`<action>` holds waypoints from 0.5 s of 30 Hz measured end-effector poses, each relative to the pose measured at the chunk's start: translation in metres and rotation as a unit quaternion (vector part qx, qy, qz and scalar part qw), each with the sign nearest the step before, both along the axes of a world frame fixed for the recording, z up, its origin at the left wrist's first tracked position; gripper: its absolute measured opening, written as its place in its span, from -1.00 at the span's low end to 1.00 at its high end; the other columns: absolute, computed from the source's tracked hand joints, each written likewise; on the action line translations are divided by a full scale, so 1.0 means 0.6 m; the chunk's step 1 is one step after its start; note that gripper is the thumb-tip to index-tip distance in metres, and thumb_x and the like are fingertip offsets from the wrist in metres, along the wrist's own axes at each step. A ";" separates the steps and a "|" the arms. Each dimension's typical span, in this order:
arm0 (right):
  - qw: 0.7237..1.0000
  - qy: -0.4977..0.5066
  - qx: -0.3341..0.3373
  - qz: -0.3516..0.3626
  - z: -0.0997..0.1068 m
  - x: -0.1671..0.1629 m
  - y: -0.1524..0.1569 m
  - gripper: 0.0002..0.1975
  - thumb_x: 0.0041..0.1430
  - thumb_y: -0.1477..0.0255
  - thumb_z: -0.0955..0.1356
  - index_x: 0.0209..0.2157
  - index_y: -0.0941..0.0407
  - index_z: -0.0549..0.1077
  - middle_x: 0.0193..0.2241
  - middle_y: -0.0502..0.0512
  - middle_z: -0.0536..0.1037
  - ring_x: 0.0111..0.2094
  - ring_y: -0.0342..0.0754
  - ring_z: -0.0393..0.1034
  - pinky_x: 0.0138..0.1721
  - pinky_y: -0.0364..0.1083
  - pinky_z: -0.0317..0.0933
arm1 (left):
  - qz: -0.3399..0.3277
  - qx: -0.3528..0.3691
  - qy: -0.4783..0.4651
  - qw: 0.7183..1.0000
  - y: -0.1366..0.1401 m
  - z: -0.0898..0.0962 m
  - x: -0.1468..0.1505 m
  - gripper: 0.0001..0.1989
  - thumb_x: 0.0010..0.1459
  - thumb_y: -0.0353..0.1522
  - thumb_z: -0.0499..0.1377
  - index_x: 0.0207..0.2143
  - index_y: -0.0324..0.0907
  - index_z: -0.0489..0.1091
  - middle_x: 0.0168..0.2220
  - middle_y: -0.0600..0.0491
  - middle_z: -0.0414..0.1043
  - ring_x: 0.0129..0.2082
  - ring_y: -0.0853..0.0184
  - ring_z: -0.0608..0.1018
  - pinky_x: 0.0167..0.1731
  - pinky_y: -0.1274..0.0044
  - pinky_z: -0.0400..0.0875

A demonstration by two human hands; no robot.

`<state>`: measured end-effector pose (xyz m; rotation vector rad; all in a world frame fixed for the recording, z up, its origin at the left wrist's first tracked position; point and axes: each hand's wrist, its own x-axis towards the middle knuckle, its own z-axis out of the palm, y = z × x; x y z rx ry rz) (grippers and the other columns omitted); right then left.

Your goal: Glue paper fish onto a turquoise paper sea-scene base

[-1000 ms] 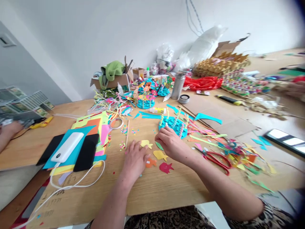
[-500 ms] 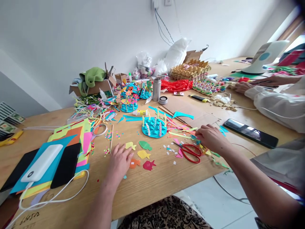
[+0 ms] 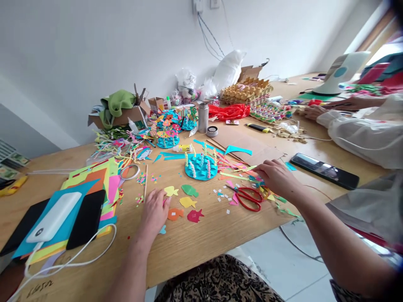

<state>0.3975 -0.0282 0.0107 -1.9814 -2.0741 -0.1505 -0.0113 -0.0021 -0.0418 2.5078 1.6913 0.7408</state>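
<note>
My left hand (image 3: 155, 212) rests on the wooden table with its fingers loosely spread. A bit of pink shows at its fingertips, and a blue paper fish (image 3: 162, 229) lies partly covered beside the palm. Near it are a pale yellow fish (image 3: 171, 191), a green fish (image 3: 189, 190), a yellow fish (image 3: 188, 202), an orange fish (image 3: 175, 214) bearing a white square and a red fish (image 3: 195, 215). My right hand (image 3: 275, 178) has its fingers bunched downward among coloured paper scraps; its fingertips are partly hidden. Red-handled scissors (image 3: 249, 197) lie left of it.
A blue scalloped disc (image 3: 201, 167) with twisted posts stands mid-table. Stacked coloured paper, a white power bank (image 3: 54, 217) and cable lie left; a phone (image 3: 324, 170) lies right. Behind are a metal flask (image 3: 203, 118) and egg trays (image 3: 247, 90). Another person's hand (image 3: 315, 112) works far right.
My left hand has drawn in its fingers slightly and uncovers more of the blue fish. My right hand stays over the scraps. The whole view has shifted a little.
</note>
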 end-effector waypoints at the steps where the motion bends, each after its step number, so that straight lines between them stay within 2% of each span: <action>1: 1.000 0.013 0.020 0.016 0.007 -0.012 -0.001 -0.65 0.26 0.43 0.15 -0.18 0.12 0.54 -0.38 0.21 0.52 -0.27 0.09 0.33 -0.22 0.01 0.19 | 0.005 -0.005 -0.009 1.000 0.000 0.002 0.000 -0.80 0.23 -0.35 0.03 -0.18 -0.19 0.41 -0.17 -0.09 0.50 -0.02 0.12 0.46 0.02 0.24 0.39; 3: 0.996 0.051 0.057 0.050 0.021 -0.040 -0.002 -0.60 0.26 0.42 0.15 0.06 0.08 0.41 -0.38 0.19 0.50 -0.27 0.09 0.34 -0.23 0.02 0.21 | 0.017 -0.018 -0.030 0.999 0.001 0.007 0.000 -0.81 0.23 -0.39 0.02 -0.18 -0.18 0.40 -0.18 -0.08 0.50 -0.05 0.16 0.48 -0.01 0.26 0.40; 5: 0.989 0.105 0.076 0.076 0.036 -0.073 -0.001 -0.53 0.24 0.38 0.18 0.18 0.08 0.26 -0.38 0.16 0.49 -0.30 0.08 0.36 -0.25 0.01 0.23 | 0.038 -0.030 -0.054 0.997 0.002 0.009 -0.002 -0.81 0.23 -0.41 0.02 -0.16 -0.17 0.40 -0.19 -0.06 0.50 -0.07 0.19 0.50 -0.04 0.29 0.42; 7: 0.979 0.158 0.074 0.102 0.052 -0.110 0.004 -0.57 0.23 0.32 0.23 0.11 0.10 0.30 -0.38 0.15 0.50 -0.33 0.05 0.38 -0.29 -0.01 0.25 | 0.054 -0.040 -0.074 0.995 0.004 0.010 -0.004 -0.80 0.23 -0.42 0.03 -0.15 -0.18 0.40 -0.19 -0.06 0.51 -0.08 0.20 0.50 -0.05 0.31 0.42; 9: 0.970 0.190 0.052 0.143 0.068 -0.151 0.013 -0.73 0.23 0.28 0.24 -0.12 0.09 0.44 -0.38 0.15 0.52 -0.34 0.03 0.40 -0.30 -0.03 0.26 | 0.055 -0.046 -0.090 0.993 0.007 0.011 -0.006 -0.78 0.23 -0.44 0.03 -0.14 -0.17 0.41 -0.18 -0.04 0.51 -0.07 0.22 0.50 -0.04 0.33 0.42; 11: 0.956 0.207 0.034 0.203 0.082 -0.195 0.026 -0.77 0.24 0.29 0.24 -0.32 0.08 0.48 -0.36 0.15 0.54 -0.31 0.02 0.40 -0.26 -0.03 0.26 | 0.056 -0.046 -0.104 0.992 0.010 0.014 -0.010 -0.77 0.22 -0.45 0.03 -0.14 -0.16 0.42 -0.16 -0.02 0.52 -0.05 0.24 0.50 -0.01 0.33 0.40; 15: 0.920 0.239 -0.013 0.309 0.092 -0.283 0.063 -0.80 0.23 0.37 0.27 -0.33 0.11 0.52 -0.36 0.13 0.55 -0.28 -0.02 0.40 -0.22 -0.06 0.24 | 0.071 -0.031 -0.129 0.989 0.009 0.028 -0.020 -0.78 0.19 -0.47 0.06 -0.16 -0.17 0.43 -0.13 -0.02 0.51 -0.04 0.23 0.49 0.02 0.31 0.39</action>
